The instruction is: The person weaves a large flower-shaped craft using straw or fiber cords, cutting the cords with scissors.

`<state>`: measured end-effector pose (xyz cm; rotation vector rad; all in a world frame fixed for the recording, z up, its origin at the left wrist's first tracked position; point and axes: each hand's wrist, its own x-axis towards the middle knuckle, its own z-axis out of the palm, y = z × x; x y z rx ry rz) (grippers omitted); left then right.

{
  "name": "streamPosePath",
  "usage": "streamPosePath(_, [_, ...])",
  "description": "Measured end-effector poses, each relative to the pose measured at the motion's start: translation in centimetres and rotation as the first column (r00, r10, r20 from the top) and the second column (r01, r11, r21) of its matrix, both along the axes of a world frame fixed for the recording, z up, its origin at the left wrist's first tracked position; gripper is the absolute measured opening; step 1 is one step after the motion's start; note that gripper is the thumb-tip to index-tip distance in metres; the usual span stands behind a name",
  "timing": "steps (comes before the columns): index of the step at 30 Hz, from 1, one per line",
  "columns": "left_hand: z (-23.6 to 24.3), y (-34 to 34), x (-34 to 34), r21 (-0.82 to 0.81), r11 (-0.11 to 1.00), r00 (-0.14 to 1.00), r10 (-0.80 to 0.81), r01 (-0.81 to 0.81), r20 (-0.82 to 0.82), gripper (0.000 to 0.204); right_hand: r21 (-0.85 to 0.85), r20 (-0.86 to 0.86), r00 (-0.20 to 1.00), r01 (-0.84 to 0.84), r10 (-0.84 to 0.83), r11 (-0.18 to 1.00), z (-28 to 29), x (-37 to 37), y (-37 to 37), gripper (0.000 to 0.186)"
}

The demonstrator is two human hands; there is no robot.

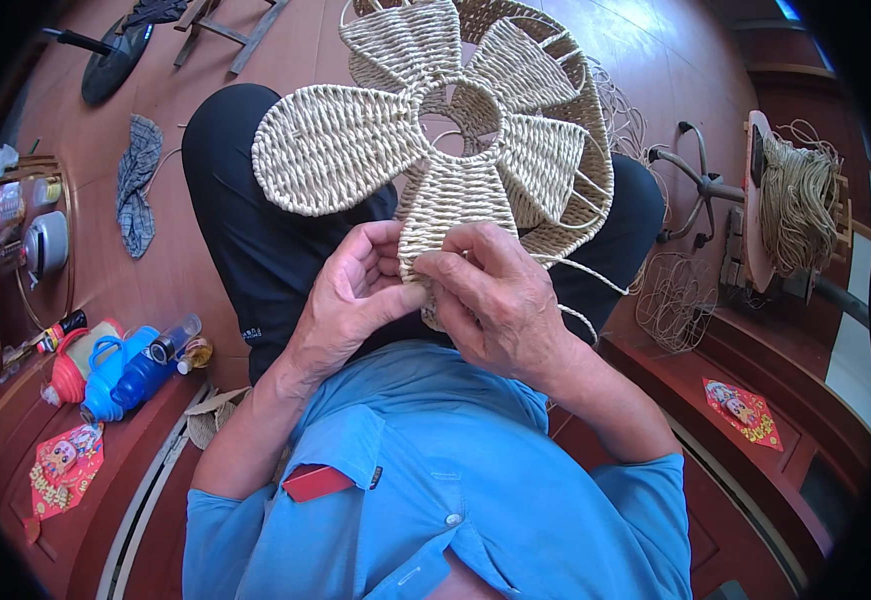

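A pale woven cord piece shaped like a flower (331, 150), with petals around a ringed central hole and a deeper woven body behind, lies across my lap. My left hand (361, 295) holds the left edge of the lowest petal (456, 200), thumb laid across its lower part, fingers curled behind it. My right hand (486, 300) has thumb and forefinger pinched at that same petal beside my left thumb; what exactly is between the fingertips is too small to tell. A loose pale cord (586, 270) loops out to the right from under my right hand.
A spool of cord (796, 200) stands at the right near a wheeled chair base (696, 185) and tangled cord (676, 300). Bottles and jugs (131, 370), a rack of containers (41, 225) and a crumpled cloth (136, 185) are at the left, with a wooden stand (251, 45) farther back.
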<state>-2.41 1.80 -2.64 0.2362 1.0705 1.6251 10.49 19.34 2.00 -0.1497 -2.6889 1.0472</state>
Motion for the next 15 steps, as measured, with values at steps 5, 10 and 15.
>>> streamPosePath(5, [-1.5, -0.8, -0.2, 0.066, 0.997, 0.978, 0.034, -0.048, 0.204, 0.054, 0.032, 0.071, 0.997, -0.002, 0.000, 0.999, 0.5, 0.1, -0.2, 0.034])
streamPosePath(10, [-1.3, -0.4, 0.9, -0.019, 0.999, 0.999, 0.036, -0.037, -0.027, 0.040, 0.060, 0.082, 0.997, -0.006, 0.001, 0.998, 0.1, 0.1, -0.3, 0.033])
streamPosePath(15, [-0.9, -0.5, 1.1, -0.094, 0.995, 0.983, 0.026, -0.044, -0.180, 0.022, 0.075, 0.041, 0.999, -0.013, 0.010, 0.997, -0.4, 0.3, -0.5, 0.036])
